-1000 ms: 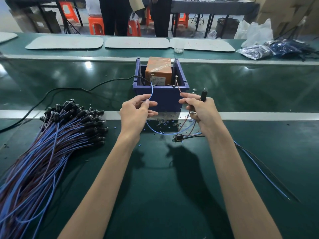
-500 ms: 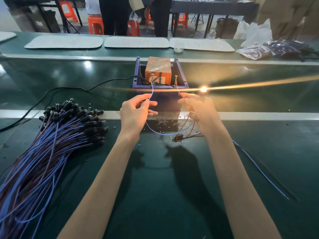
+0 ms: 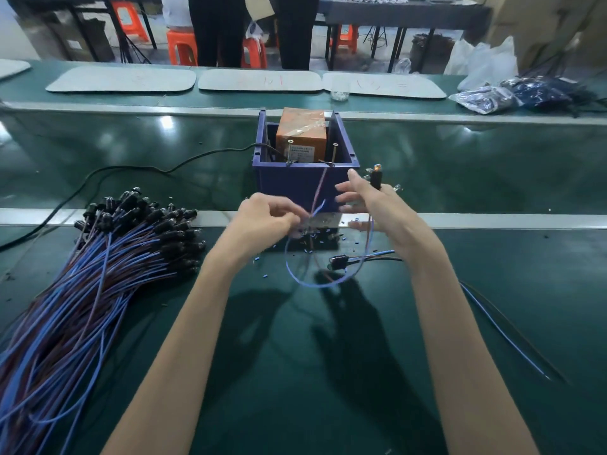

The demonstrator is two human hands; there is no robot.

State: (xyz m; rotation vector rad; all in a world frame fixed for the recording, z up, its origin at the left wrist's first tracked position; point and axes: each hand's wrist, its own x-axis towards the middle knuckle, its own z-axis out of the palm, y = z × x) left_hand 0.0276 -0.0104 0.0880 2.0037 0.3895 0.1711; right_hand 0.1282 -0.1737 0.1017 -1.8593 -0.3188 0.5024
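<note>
**Left hand** (image 3: 266,218): fingers curled. The thumb and fingertips pinch a thin blue wire (image 3: 323,284) and a thin brown wire (image 3: 320,188) where they cross, just in front of the box. The grip sits close to the wire tips, probably so each end can be steered on its own. The brown end runs up to the box rim by the right post, but I cannot tell whether it touches.

**Right hand** (image 3: 377,208): a small black lamp holder with a clear bulb (image 3: 376,180) stands upright, clamped between the fingers. The thumb and forefinger are loosely spread. It is held high and to the side, likely to keep the bulb in plain sight. The bulb has a faint orange tint, and I am unsure whether it is lit.

**Between the hands:** both wires hang in a slack loop over the green belt (image 3: 295,372).

**Beyond the hands:**
- A dark-blue open plastic box (image 3: 302,185) holds an orange taped block (image 3: 302,133).
- Two metal posts (image 3: 334,152) stand at its near rim, seemingly as test contacts.
- A black cable (image 3: 131,172) enters the box from the left.

**Far left:** a large bundle of blue-and-brown leads (image 3: 98,274) lies with its black heads together, within easy reach.

**Under the right wrist:** a single spare lead (image 3: 340,260) lies apart from the bundle.
</note>
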